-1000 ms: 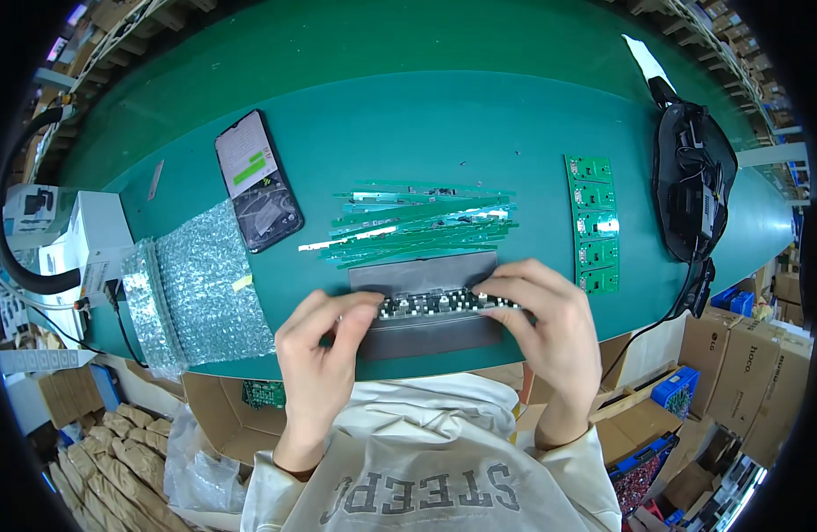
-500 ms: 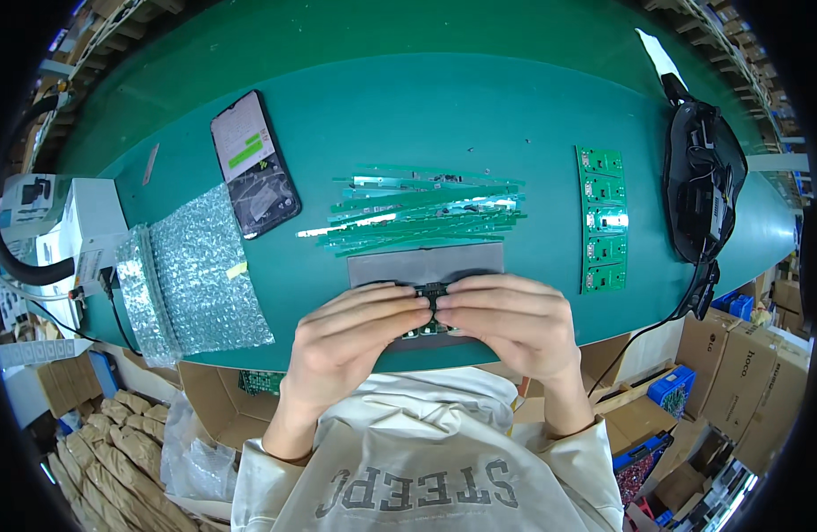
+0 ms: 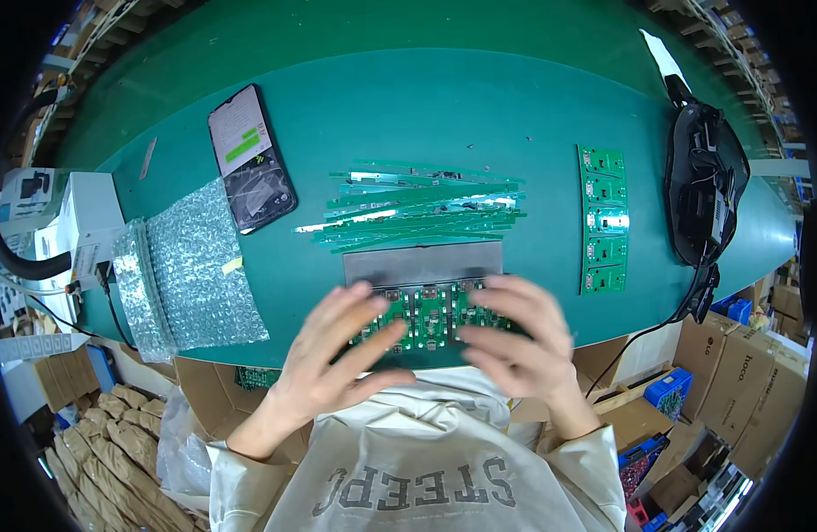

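Note:
A green circuit board panel [image 3: 426, 321] with several small boards lies flat at the near edge of the green table [image 3: 444, 115], partly over a grey mat [image 3: 424, 262]. My left hand [image 3: 342, 350] grips the panel's left side, fingers spread over it. My right hand [image 3: 513, 335] holds its right side, fingers pointing left across the boards. Just beyond the mat lies a heap of thin green snapped-off strips [image 3: 417, 207].
A dark phone [image 3: 251, 157] lies at the left, with bubble-wrap bags [image 3: 185, 264] nearer me. A strip of green boards [image 3: 603, 219] sits at the right, a black headset [image 3: 704, 182] beyond it. A white box [image 3: 62, 222] stands far left. Cardboard boxes [image 3: 737, 355] crowd the floor.
Earlier both hands held a narrow strip edge-on and brought it together in front of me. Now a wider panel of boards lies flat under both hands at the table edge.

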{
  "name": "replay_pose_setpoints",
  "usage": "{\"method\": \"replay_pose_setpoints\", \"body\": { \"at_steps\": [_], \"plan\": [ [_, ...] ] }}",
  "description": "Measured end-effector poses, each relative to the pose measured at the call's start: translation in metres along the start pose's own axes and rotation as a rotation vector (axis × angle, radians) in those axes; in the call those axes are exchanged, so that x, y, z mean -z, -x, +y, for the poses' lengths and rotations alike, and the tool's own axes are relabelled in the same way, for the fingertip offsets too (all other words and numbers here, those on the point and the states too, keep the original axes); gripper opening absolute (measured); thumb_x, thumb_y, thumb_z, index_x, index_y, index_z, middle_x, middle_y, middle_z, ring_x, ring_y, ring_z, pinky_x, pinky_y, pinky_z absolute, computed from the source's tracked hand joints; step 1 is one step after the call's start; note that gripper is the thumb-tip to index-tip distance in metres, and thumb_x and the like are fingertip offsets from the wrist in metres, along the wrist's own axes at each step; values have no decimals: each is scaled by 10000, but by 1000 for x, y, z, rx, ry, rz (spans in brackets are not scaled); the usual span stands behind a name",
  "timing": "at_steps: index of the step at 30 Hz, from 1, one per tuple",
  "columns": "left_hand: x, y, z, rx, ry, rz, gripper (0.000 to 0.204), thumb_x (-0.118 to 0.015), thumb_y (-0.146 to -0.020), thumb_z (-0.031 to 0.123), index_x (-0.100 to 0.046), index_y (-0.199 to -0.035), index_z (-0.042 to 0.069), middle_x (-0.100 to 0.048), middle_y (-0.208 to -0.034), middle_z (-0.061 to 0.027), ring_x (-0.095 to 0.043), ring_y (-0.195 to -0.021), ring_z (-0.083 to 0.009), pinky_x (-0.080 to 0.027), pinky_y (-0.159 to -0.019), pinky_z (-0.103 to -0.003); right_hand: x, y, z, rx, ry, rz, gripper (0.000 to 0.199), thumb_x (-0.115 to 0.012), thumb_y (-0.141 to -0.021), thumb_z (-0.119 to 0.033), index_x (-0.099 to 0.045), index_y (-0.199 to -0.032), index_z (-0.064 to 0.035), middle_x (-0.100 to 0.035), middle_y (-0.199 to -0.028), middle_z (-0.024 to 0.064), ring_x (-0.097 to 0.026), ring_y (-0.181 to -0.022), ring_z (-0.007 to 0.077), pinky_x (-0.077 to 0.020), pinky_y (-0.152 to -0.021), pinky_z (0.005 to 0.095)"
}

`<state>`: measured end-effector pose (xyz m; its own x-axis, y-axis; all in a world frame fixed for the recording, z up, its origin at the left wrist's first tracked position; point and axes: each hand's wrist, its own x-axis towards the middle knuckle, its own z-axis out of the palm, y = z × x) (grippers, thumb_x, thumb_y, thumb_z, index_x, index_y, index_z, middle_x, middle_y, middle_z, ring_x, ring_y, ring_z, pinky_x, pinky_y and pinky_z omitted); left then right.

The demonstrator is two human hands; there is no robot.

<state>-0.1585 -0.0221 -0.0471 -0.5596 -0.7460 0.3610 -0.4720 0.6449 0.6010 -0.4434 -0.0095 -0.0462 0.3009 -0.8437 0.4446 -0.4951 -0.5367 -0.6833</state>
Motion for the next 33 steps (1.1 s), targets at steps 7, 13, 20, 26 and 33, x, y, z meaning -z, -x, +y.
{"method": "replay_pose_setpoints", "body": {
  "at_steps": [7,13,20,26,33],
  "plan": [
    [-11,21,32,323,-212,11,562,-942,-703,148,-767,-1233,74,-670,-1266,-84,-568,-1136,-332,-486,-965,-436,-27,16,-48,-842,31,386,809,-925,-782,-131,-497,-1451,22,-608,-1140,115,-576,-868,182,-490,-748,317],
    [-35,2,56,374,-112,25,563,-911,-728,108,-754,-1266,54,-694,-1255,-81,-607,-1103,-328,-527,-940,-432,-47,8,-55,-818,147,264,680,-831,-886,-101,-480,-1451,43,-550,-1068,142,-546,-893,268,-476,-775,371],
    [-39,-10,66,317,-124,19,484,-856,-787,31,-739,-1257,13,-705,-1300,-110,-634,-1094,-335,-555,-924,-417,-36,12,-54,-761,179,252,381,-642,-1008,-42,-540,-1363,51,-585,-1185,245,-613,-1026,409,-496,-881,456],
    [-51,-18,69,312,210,111,465,-825,-804,-53,-728,-1258,-11,-694,-1346,-172,-699,-1121,-366,-583,-931,-429,-44,9,-56,-748,181,241,350,-630,-1035,-110,-552,-1340,44,-578,-1149,236,-605,-1009,397,-486,-872,472],
    [-66,-26,69,303,348,114,405,-735,-862,-104,-679,-1255,-24,-676,-1356,-186,-690,-1149,-391,-592,-941,-433,-39,6,-56,-870,89,273,402,-672,-1034,-207,-554,-1332,36,-598,-1097,222,-607,-979,394,-486,-857,471]
  ]
}}
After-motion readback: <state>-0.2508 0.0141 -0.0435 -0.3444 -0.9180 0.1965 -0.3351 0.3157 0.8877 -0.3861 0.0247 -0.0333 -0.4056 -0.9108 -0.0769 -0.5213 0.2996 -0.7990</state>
